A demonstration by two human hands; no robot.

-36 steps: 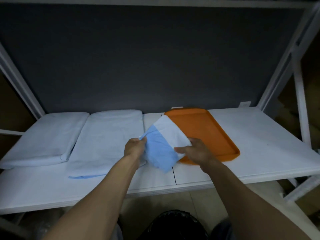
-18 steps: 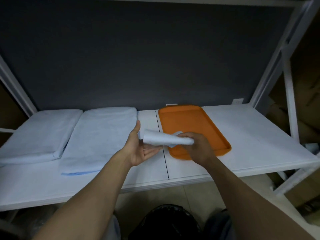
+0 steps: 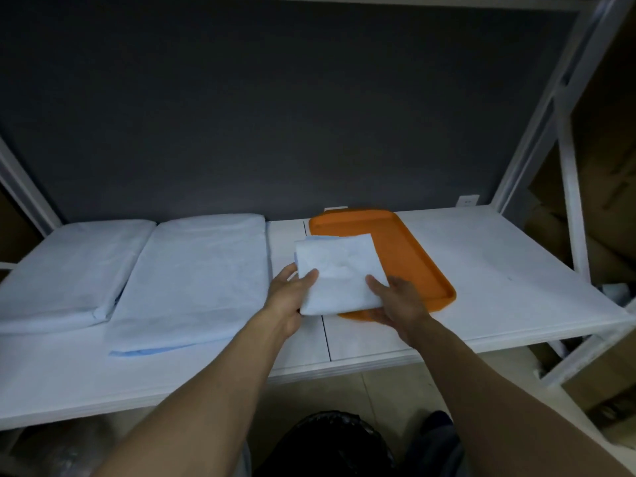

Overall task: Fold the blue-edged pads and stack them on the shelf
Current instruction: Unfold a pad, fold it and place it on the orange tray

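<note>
White shelf (image 3: pixel 481 270) against dark grey wall (image 3: pixel 275 115); folded pad (image 3: pixel 335 270) held over orange tray (image 3: pixel 409 259).

Wide stretch of bare white shelf board (image 3: pixel 499 270) on the right, between a flat orange plastic tray (image 3: pixel 416 266) and an upright white metal frame post (image 3: pixel 569 208); open from the near edge. Narrow bare strip between the tray and a broad, flat, pale blue folded pad (image 3: pixel 199 284), partly covered by a small white folded pad (image 3: pixel 339 270) held over it by the left hand (image 3: pixel 287 299) and right hand (image 3: pixel 401 301). Far left taken up by a thicker pale blue folded stack (image 3: pixel 69 270), just beside the broad pad. Bare board along the near edge in front of both. Closed at the back by a dark grey wall panel (image 3: pixel 275 115); slanted white frame bar (image 3: pixel 24 191) at the far left. Tall open space above the board.
</note>
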